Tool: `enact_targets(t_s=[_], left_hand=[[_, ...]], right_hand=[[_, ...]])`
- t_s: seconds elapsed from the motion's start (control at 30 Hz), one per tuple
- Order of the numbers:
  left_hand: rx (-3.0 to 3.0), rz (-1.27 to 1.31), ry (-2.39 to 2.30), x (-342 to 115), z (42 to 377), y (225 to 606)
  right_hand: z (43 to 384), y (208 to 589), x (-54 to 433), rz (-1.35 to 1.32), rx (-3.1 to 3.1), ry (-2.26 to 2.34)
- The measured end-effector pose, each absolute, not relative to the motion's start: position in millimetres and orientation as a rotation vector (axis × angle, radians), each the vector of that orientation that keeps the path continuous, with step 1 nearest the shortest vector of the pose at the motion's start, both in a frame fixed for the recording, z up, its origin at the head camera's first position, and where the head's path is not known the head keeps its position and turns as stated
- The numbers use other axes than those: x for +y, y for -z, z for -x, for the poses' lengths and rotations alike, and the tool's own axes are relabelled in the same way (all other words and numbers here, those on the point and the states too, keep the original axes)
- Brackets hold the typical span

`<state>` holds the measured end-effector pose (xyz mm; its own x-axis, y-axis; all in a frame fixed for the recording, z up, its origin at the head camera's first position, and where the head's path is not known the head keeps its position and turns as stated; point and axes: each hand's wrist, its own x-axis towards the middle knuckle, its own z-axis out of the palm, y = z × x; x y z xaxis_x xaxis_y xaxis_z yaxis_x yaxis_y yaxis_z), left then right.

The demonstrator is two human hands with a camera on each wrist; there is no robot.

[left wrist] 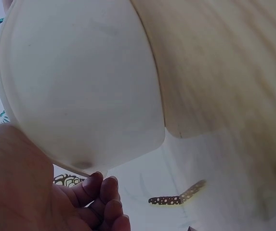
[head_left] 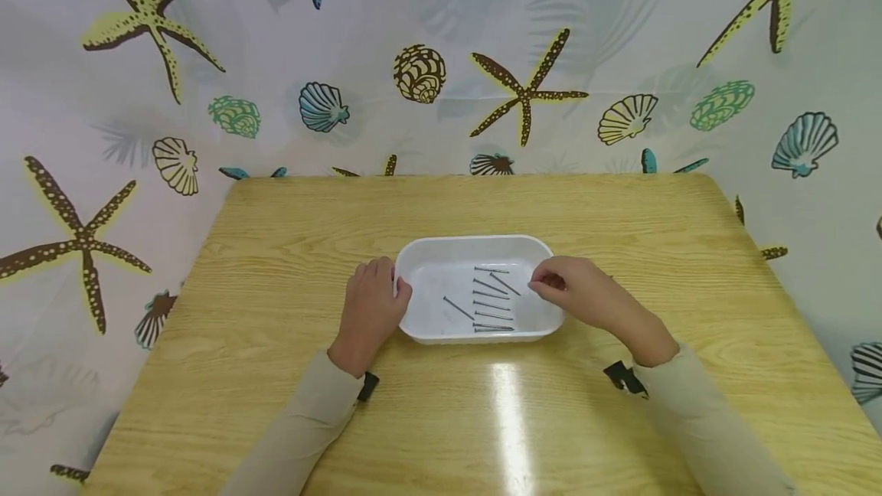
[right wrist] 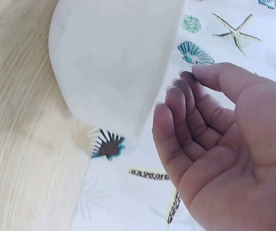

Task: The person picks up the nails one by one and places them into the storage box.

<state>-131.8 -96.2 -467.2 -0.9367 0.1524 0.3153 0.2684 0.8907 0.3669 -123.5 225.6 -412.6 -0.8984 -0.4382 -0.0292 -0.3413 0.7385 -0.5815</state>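
Observation:
A white plastic tray (head_left: 427, 327) with rounded corners stands on the table. Several thin grey nails (head_left: 492, 305) lie in it, most in a row right of the middle, with one slanting nail (head_left: 458, 308) to their left. My left hand (head_left: 372, 305) grips the tray's left end, thumb over the rim and fingers outside; the left wrist view shows the tray wall (left wrist: 89, 86) beside that hand. Over the right end of the tray is my right hand (head_left: 579, 289), its thumb tip meeting the forefinger. In the right wrist view its fingers (right wrist: 164, 122) curl, with nothing visible between them.
The wood-grain table (head_left: 310, 220) extends around the tray on all sides. Behind it hangs a pale cloth (head_left: 372, 21) printed with starfish and shells, also covering both sides. Light-coloured sleeves (head_left: 310, 404) cover both forearms, with a black strap piece (head_left: 625, 378) near the right wrist.

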Motion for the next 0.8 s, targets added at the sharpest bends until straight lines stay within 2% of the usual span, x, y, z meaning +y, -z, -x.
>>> enact_targets(t_s=[0.23, 0.5, 0.8], left_hand=[[-2.77, 0.328, 0.591, -96, 132, 468], [-2.754, 0.328, 0.61, -98, 133, 471], [-2.765, 0.332, 0.629, -98, 135, 471]], right_hand=[[118, 409, 255, 0.495, 2.864, 0.893], [114, 420, 287, 0.372, 2.887, 0.9], [111, 439, 325, 0.089, 2.925, 0.863]])
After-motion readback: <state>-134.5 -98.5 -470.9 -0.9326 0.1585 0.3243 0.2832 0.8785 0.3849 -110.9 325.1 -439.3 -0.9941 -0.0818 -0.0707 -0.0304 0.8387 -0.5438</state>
